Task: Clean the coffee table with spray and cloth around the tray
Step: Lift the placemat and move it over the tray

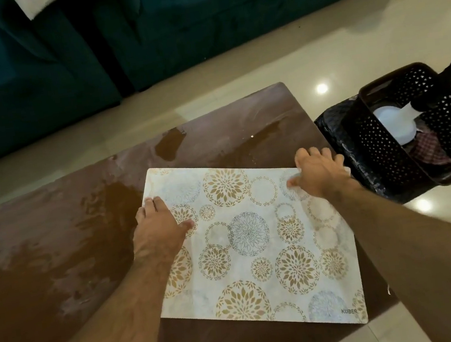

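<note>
The tray (258, 247), a flat white one with gold and grey flower circles and "KUBER" printed in its near right corner, sits on the right end of the brown coffee table (44, 268). Both hands are on it: the left hand (158, 223) lies flat and open on the tray's left edge, fingers spread toward the far corner, and the right hand (318, 172) is open too, curled over the far right corner, thumb on top. Can't really tell if the fingers hook under the edge. The tabletop looks streaky, with wet patches on the left and beyond the tray. Just past the table's right end, on the pale tiled floor, there's a dark perforated basket (450, 168) with a white spray bottle (397, 123) lying in it and a checked cloth (428, 149) beside that. A teal sofa (170, 33) runs along the back.
</note>
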